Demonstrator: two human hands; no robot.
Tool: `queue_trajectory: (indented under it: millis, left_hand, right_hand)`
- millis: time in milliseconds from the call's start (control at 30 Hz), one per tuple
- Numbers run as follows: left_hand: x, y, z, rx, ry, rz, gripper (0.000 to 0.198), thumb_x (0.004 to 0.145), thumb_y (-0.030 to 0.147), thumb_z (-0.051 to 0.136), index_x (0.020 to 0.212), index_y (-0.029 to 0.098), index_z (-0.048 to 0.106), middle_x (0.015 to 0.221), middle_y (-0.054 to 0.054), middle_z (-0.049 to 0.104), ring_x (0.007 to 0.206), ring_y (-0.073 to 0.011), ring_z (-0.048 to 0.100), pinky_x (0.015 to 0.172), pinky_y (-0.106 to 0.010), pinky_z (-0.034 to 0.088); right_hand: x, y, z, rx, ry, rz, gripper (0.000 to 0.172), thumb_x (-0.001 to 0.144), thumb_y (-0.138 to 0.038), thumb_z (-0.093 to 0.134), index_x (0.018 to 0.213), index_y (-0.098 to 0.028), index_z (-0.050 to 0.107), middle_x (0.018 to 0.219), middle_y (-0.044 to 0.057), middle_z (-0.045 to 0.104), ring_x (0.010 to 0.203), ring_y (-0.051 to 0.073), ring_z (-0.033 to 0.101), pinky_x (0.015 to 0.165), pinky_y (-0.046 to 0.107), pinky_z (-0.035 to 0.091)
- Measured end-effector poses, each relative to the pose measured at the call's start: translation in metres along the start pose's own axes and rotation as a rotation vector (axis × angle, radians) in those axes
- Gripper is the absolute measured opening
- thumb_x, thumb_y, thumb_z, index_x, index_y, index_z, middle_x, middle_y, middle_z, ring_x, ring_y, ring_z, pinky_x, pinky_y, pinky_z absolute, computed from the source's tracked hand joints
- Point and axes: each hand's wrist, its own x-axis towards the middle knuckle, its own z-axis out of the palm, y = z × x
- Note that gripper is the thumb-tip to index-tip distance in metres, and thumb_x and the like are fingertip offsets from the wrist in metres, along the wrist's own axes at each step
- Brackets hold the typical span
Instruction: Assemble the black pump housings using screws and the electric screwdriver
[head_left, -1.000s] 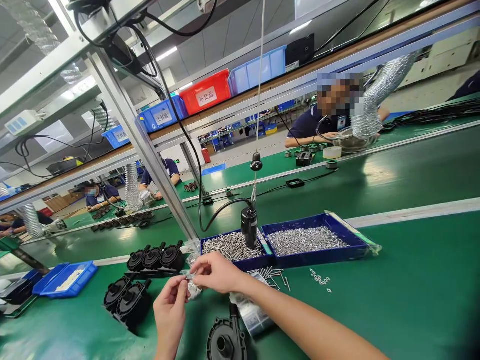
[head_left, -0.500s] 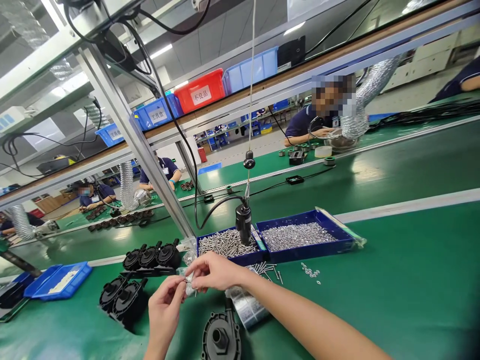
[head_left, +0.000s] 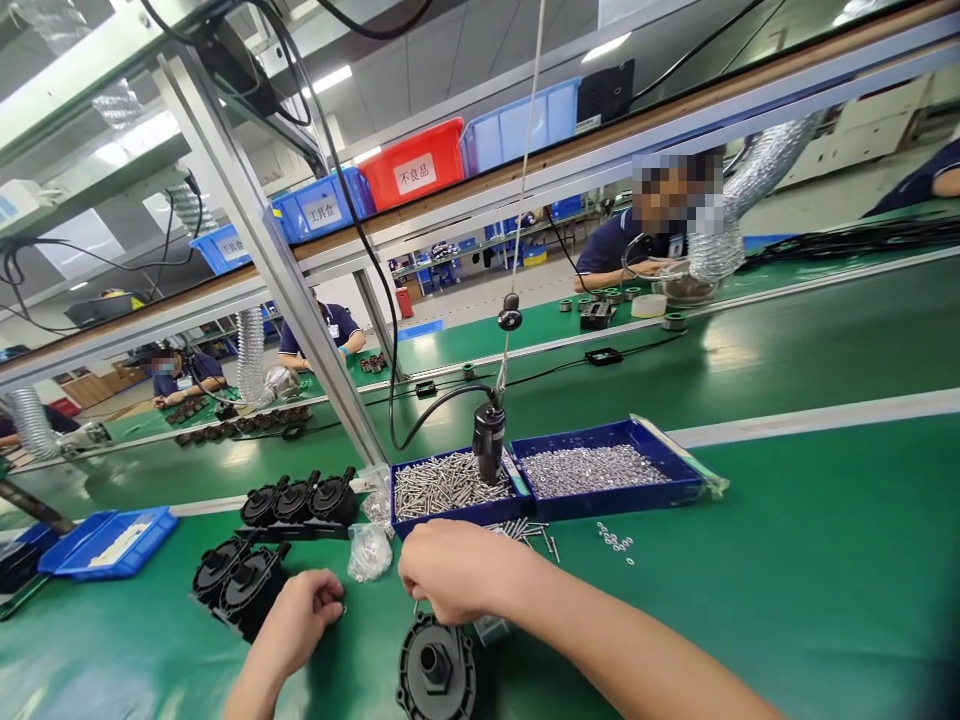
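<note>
At the upper rim of a black pump housing [head_left: 435, 665], my right hand [head_left: 454, 570] pinches a thin metal screw [head_left: 417, 606] pointing down toward a hole in the rim. Whether the screw's tip is inside the hole cannot be made out. My left hand [head_left: 304, 610] is low over the green table, its fingers curled together. A tiny shiny bit shows at its fingertips, too small to name. Behind my right hand, loose screws [head_left: 525, 532] lie in front of a blue tray of screws [head_left: 442, 520]. A metallic block [head_left: 491, 628] is partly hidden under my right forearm.
Another blue tray [head_left: 600, 500] holds small nuts, with several loose nuts [head_left: 616, 540] before it. A black electric screwdriver [head_left: 490, 440] hangs over the screws. More pump housings [head_left: 251, 590] stand left, near a plastic bag [head_left: 369, 553]. Co-workers sit across the line.
My hands were together over the plastic bag and have parted. The left moved left and down; the right brought the screw down to the pump housing's rim.
</note>
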Motion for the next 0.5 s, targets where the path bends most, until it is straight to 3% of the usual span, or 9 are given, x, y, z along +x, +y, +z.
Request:
queue_trajectory:
  millis: [100, 233, 367, 500]
  left_hand:
    - [0.002, 0.002, 0.004, 0.017, -0.001, -0.005, 0.021, 0.078, 0.029, 0.056, 0.084, 0.018, 0.073, 0.079, -0.006, 0.071, 0.076, -0.0235, 0.063, 0.070, -0.030, 0.043]
    - [0.002, 0.009, 0.005, 0.016, 0.011, -0.005, 0.022, 0.076, 0.027, 0.057, 0.084, 0.017, 0.075, 0.081, -0.007, 0.073, 0.078, -0.0246, 0.065, 0.072, -0.031, 0.044]
    - [-0.002, 0.012, 0.004, 0.012, 0.014, 0.003, 0.021, 0.075, 0.022, 0.058, 0.085, 0.019, 0.076, 0.085, -0.005, 0.075, 0.082, -0.0242, 0.068, 0.074, -0.031, 0.046]
    - [-0.015, 0.009, 0.013, 0.109, 0.041, 0.086, 0.019, 0.080, 0.018, 0.058, 0.079, 0.021, 0.077, 0.089, -0.006, 0.073, 0.085, -0.0229, 0.069, 0.077, -0.030, 0.047]
  right_hand:
    - [-0.001, -0.014, -0.004, -0.172, -0.055, 0.016, 0.014, 0.070, -0.003, 0.081, 0.082, -0.010, 0.081, 0.082, 0.012, 0.078, 0.072, 0.026, 0.071, 0.055, 0.030, 0.041]
    - [0.001, -0.026, -0.005, -0.215, -0.077, 0.013, 0.017, 0.080, -0.005, 0.079, 0.096, -0.009, 0.082, 0.092, 0.014, 0.080, 0.082, 0.029, 0.075, 0.062, 0.032, 0.051]
    - [0.002, -0.033, -0.003, -0.225, -0.090, -0.008, 0.016, 0.089, -0.005, 0.071, 0.101, -0.009, 0.081, 0.095, 0.013, 0.080, 0.084, 0.029, 0.077, 0.062, 0.034, 0.053]
    - [0.000, -0.031, -0.006, -0.223, -0.102, -0.051, 0.014, 0.085, -0.011, 0.079, 0.098, -0.008, 0.081, 0.096, 0.013, 0.080, 0.086, 0.029, 0.077, 0.062, 0.033, 0.052]
